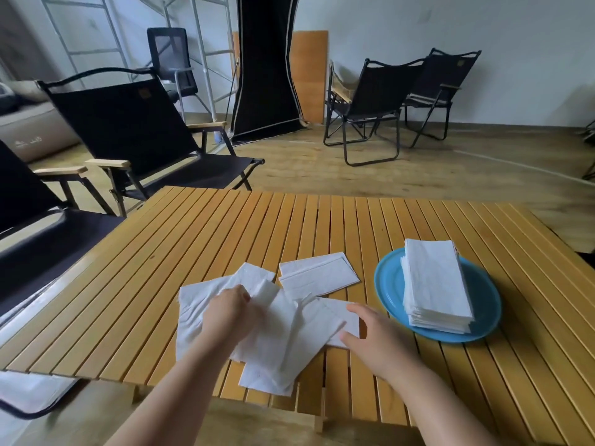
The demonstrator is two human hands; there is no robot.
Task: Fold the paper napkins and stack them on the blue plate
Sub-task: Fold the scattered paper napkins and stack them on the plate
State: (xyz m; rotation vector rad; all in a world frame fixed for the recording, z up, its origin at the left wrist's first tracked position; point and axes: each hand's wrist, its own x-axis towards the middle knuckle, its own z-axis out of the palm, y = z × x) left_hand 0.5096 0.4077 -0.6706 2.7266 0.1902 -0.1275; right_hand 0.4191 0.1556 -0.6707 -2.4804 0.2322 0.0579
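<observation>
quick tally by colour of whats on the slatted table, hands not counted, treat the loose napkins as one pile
White: 3, the stack of folded napkins, the loose pile of napkins and the folded napkins lying apart behind it.
Blue: 1, the blue plate under the stack.
Total: 4
</observation>
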